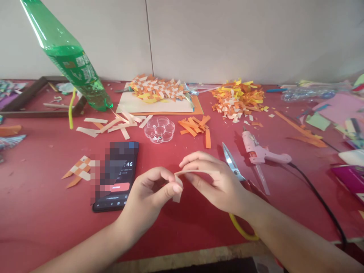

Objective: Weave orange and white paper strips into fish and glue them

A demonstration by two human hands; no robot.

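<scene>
A cream paper strip (176,198) bends over between my two hands, above the red table near its front edge. My left hand (150,193) pinches it between thumb and fingers, and a short end hangs below the pinch. My right hand (216,184) holds the long end, which runs back between thumb and fingers toward the palm. Scissors (231,161) with yellow and red handles lie partly under my right forearm. Left of my left hand is a phone (129,182) with a lit screen, and a woven orange-and-cream paper fish (80,169) lies beside it.
Cream strips (113,123), orange strips (195,126) and a clear flower-shaped case (159,130) lie ahead. Behind are woven pieces (157,89) and a scrap pile (239,98). A tilted green bottle (71,64) stands left. A pink glue gun (263,151) trails its cord right.
</scene>
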